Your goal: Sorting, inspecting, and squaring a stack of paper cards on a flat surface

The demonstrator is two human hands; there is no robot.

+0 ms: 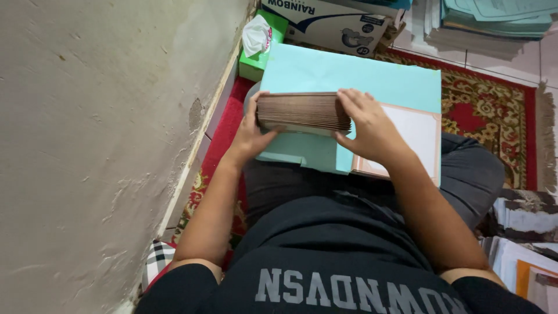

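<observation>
Keep your left hand [251, 135] and right hand [367, 129] clenched on the ends of the brown card stack [303, 111], at twelve o'clock over your lap on the turquoise sheets [349, 75], squaring its edges evenly.

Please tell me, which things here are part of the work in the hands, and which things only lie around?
In use: stack of brown sheets, held by left hand and right hand; light blue paper beneath.

Lying about: tissue box, cardboard box, red carpet, paper piles.
</observation>
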